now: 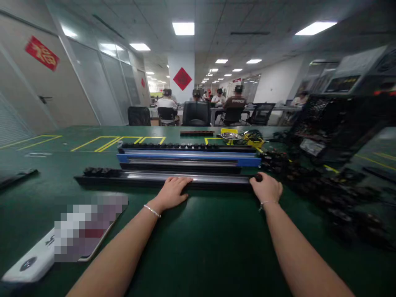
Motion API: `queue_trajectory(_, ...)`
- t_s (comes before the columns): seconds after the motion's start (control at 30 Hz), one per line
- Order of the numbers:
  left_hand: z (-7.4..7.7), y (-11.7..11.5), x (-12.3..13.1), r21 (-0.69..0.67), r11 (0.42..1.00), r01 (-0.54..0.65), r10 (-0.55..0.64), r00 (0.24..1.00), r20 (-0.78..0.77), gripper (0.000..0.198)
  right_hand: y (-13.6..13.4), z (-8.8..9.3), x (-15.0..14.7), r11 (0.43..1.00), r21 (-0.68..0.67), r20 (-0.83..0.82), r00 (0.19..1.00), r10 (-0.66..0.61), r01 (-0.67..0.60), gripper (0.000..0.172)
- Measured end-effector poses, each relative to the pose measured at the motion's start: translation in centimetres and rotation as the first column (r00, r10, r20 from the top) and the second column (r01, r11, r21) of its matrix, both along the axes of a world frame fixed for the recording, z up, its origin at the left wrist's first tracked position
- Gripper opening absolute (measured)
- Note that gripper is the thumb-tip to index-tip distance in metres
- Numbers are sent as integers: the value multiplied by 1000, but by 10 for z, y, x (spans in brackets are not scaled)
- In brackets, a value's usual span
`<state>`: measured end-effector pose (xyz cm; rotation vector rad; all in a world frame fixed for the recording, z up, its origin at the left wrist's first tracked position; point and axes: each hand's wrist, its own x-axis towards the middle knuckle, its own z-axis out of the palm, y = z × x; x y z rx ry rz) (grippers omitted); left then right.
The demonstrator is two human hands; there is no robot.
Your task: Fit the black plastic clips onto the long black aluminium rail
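Observation:
A long black channel rail (pixel 216 181) with a shiny metallic inner face lies across the green table in front of me. My left hand (pixel 175 192) rests on its near edge, fingers laid over the rim and thumb apart on the near side. At the rail's right end, my right hand (pixel 266 189) is closed round a small black part (pixel 258 177), whose shape is mostly hidden by the fingers. Several small black parts (pixel 97 171) sit in a row at the rail's left end.
Behind lies a blue rail (pixel 250 161) and a black rack (pixel 148 146) lined with small parts. Black parts (pixel 309 189) are heaped at right, near a metal dish (pixel 231 135). A phone-like device (pixel 37 258) lies at left. People sit in the background.

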<state>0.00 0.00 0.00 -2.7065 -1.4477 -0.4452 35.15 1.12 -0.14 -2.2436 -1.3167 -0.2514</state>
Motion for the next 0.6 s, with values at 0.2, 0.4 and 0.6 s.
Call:
queue_trajectory(0.2, -1, -1, 1, 6, 1000, 3, -3, 1000, 8, 60, 0, -1, 0, 999, 36, -3, 1000, -4, 4, 44)
queue_trajectory(0.4, -1, 0, 0, 5, 1000, -2, 2, 1000, 3, 60, -1, -2, 1, 998, 60, -22, 1000, -2, 3, 44)
queue_trajectory(0.6, -1, 0, 0, 10, 1000, 0, 0, 1000, -2, 60, 0, -2, 4, 997, 77, -51, 999, 6, -2, 43)
